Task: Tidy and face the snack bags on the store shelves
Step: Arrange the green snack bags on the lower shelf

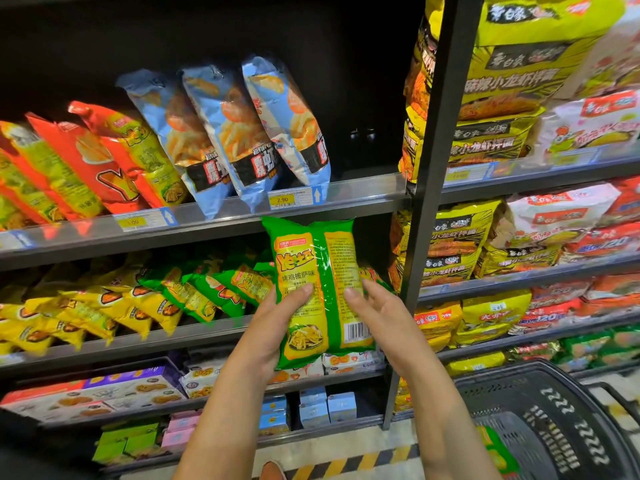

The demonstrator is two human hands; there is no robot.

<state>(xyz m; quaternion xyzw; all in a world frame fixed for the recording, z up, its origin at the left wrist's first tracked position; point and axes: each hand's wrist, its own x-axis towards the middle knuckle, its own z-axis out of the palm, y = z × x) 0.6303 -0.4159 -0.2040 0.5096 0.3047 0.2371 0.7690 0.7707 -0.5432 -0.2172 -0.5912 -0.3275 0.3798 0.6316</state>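
green snack bag [311,258] likely light, puffy, slick film, contents crushable. left hand [273,327] pinches lower left edge; right hand [377,313] rests straight fingers against side. best held by edges, gently.

Shop aisle. Tiered metal shelves [214,225] fill the frame, stocked with rows of snack bags [221,133] at left and noodle packs [502,98] at right. Price tags [282,199] line the shelf edges. Basket [554,420] at lower right.
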